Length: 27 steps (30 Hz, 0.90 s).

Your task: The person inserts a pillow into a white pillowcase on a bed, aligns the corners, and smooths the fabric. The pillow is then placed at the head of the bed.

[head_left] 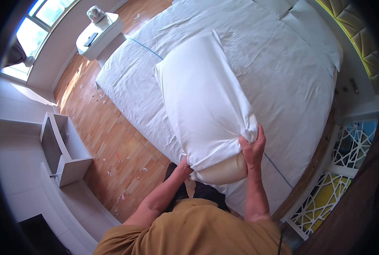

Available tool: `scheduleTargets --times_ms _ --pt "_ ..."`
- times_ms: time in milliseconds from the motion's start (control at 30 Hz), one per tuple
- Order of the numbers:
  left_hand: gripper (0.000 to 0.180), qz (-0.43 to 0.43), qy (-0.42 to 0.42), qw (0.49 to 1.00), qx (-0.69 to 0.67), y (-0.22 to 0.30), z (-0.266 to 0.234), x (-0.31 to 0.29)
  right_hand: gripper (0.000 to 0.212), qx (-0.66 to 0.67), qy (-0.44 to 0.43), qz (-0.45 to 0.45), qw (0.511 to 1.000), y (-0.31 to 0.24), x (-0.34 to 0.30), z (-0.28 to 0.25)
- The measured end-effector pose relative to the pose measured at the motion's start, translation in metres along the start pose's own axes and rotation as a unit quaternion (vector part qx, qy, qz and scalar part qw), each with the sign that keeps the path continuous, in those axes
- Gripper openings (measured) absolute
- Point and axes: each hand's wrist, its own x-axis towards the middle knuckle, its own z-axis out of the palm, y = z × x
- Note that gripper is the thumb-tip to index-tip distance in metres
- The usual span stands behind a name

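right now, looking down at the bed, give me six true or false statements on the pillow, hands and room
1. The cream pillow is partly inside a white pillowcase. True.
2. The right hand grips the pillowcase. True.
3. The left hand is off the pillowcase. False: it holds the edge.
4. The floor is carpeted. False: it looks like wood planks.
5. A blue line crosses the white bedding. True.
6. The white table is bare. False: a dark flat object lies there.
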Motion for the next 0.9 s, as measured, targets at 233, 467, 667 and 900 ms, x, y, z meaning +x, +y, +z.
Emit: scheduleTargets --times_ms 233,467,667,900 --pt "0.035 -0.036 -0.083 0.991 0.099 -0.061 0.054 0.062 0.060 -0.193 -0.125 -0.378 0.897 -0.070 -0.038 0.032" --pt "0.034 -0.075 -0.108 0.866 0.483 -0.086 -0.083 -0.032 0.024 -0.320 -0.299 -0.390 0.810 0.101 -0.153 0.089" --pt "0.034 0.023 -0.150 0.664 0.733 -0.048 -0.128 -0.119 0.025 -0.346 -0.359 -0.342 0.796 0.139 -0.227 0.124" --pt "0.028 0.400 0.088 0.451 0.793 0.028 0.000 -0.127 0.026 -0.112 -0.312 -0.178 0.927 0.086 -0.160 0.085"
